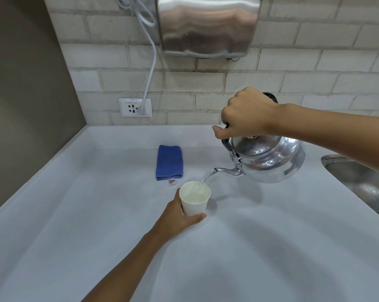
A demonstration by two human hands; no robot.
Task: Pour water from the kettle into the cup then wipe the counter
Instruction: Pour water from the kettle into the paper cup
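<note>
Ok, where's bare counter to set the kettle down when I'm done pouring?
The widest bare patch is the counter right of the cup, running toward the sink. The stretch left of the cloth, toward the corner, is also bare. It is tight only between cloth, cup and kettle.

The only lettering sits on the white wall socket plate (135, 107), above the counter's back edge: a short code printed along its top edge that looks like "SPP-2", though it is too small to read with certainty. The red-and-white tag (172, 182) on the blue cloth (169, 162) carries marks too small to make out.
</note>
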